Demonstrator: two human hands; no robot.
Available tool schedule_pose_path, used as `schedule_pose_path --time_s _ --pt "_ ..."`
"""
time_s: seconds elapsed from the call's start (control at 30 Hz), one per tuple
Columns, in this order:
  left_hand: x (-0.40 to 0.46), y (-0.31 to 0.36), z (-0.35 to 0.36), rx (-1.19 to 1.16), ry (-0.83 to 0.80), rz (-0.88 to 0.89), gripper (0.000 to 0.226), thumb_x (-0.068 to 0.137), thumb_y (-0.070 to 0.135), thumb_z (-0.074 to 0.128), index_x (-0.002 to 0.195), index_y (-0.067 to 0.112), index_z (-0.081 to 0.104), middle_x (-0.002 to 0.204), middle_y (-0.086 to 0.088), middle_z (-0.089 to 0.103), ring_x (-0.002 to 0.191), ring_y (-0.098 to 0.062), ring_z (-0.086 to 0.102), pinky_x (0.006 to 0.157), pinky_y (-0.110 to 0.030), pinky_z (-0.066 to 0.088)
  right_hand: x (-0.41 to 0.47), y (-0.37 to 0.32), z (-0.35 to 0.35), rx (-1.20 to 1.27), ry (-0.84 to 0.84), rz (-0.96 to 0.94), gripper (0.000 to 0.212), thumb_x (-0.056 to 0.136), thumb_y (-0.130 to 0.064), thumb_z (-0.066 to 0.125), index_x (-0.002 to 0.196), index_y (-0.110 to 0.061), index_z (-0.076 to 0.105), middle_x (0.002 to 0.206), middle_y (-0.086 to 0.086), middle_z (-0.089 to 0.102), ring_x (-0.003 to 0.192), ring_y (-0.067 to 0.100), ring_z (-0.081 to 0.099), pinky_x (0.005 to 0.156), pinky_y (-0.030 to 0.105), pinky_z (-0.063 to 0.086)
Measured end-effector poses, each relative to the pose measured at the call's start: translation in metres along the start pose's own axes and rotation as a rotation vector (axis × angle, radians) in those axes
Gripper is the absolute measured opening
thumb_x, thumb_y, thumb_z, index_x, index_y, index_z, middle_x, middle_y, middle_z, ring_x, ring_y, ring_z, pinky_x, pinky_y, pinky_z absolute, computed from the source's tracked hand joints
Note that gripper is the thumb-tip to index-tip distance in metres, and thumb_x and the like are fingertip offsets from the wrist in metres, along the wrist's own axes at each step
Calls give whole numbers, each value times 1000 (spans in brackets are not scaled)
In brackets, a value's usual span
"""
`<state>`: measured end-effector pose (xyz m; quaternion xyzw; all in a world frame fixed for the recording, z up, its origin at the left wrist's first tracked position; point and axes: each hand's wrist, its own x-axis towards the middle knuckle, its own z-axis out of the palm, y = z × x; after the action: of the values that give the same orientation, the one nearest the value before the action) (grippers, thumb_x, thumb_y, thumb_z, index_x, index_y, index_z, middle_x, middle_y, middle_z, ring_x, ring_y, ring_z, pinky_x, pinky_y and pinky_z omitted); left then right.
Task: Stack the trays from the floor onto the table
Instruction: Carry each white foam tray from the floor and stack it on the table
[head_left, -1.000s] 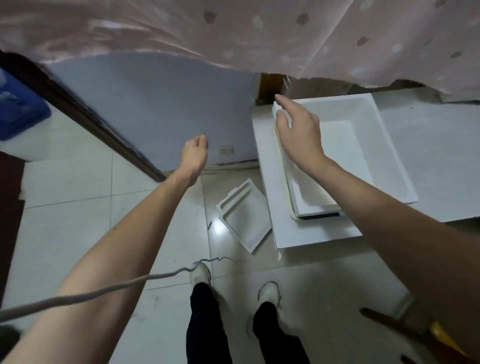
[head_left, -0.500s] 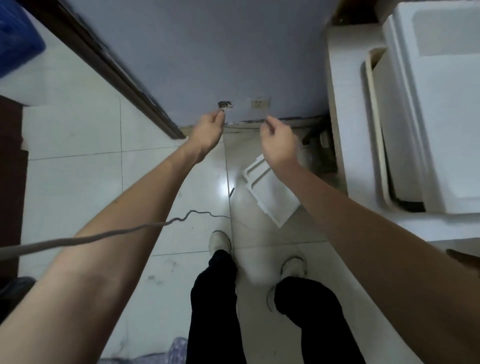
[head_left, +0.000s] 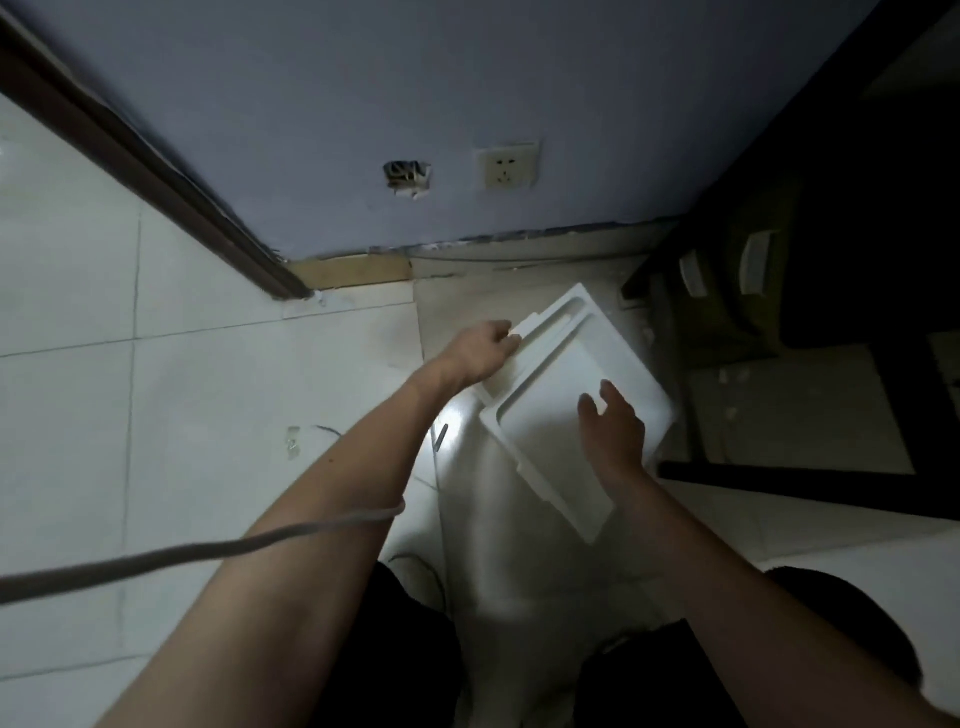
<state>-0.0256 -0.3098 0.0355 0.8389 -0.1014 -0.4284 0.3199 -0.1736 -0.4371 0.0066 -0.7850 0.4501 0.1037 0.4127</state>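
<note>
The left hand (head_left: 480, 349) curls its grip closed on the far left edge of a white tray (head_left: 561, 400). The right hand (head_left: 613, 428) lies flat with fingers spread inside the tray's shallow hollow, gripping nothing. The tray sits on the tiled floor (head_left: 156, 415) near the wall (head_left: 363, 104), beside a dark table leg (head_left: 904, 395).

One white tray (head_left: 550, 395), two hands, one wall socket (head_left: 506, 166), one grey cable (head_left: 208, 551)
</note>
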Motion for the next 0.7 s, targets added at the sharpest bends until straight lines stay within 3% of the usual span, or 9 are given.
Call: schedule_pose_path --time_s 0.2,0.33,0.43,0.47,0.53,0.57,0.6,0.63,0.7 --pt "77 -39 57 -21 -5 -25 43 99 30 51 135 6 56 133 -12 62 121 -31 58 103 -35 44 73 94 36 -23 139 241 66 95 -19 52 150 2 21 154 20 30 140 35 33 112 38 30" --pt "104 -54 84 2 -63 -17 54 97 38 56 142 9 49 140 -7 56 124 -27 55 99 -29 43 100 135 53 5 198 368 57 90 -6 54 139 6 30 143 25 41 128 40 45 101 41 42" --pt "110 -54 91 44 -95 -10 43 95 19 59 137 11 54 129 -8 61 115 -26 59 84 -23 40 108 160 59 20 188 467 53 88 -5 56 136 7 36 135 25 47 123 40 50 96 40 45" --pt "112 -54 91 73 -97 -2 38 93 11 57 131 10 59 125 -10 63 110 -27 60 80 -23 40 111 167 59 6 159 502 48 88 -7 57 130 8 41 126 25 51 121 38 52 92 37 45" --pt "112 -52 90 139 -102 24 37 89 2 51 124 7 62 119 -14 66 109 -30 61 76 -24 41 118 181 58 -25 118 544 27 78 -9 62 97 9 53 90 20 52 106 32 58 79 32 40" --pt "111 -52 88 163 -102 27 38 88 0 49 124 6 62 117 -14 65 108 -31 61 76 -25 40 122 188 58 -33 115 549 18 74 -8 62 79 4 50 78 15 47 95 29 57 75 31 38" --pt "109 -51 85 180 -99 34 39 88 0 48 125 6 60 114 -14 64 107 -31 60 76 -26 40 123 187 56 -25 133 547 14 75 -6 62 75 1 50 75 13 48 88 28 56 72 31 39" --pt "106 -48 80 198 -98 42 41 89 0 47 128 5 57 113 -13 62 105 -30 59 77 -27 41 123 186 55 6 170 535 9 78 -3 62 80 1 55 81 16 55 87 29 60 71 31 41" --pt "100 -41 67 208 -91 64 43 89 0 47 130 5 56 121 -15 62 110 -32 59 81 -29 45 114 175 49 61 226 509 23 78 -2 62 100 6 62 103 21 65 96 37 66 72 32 44"
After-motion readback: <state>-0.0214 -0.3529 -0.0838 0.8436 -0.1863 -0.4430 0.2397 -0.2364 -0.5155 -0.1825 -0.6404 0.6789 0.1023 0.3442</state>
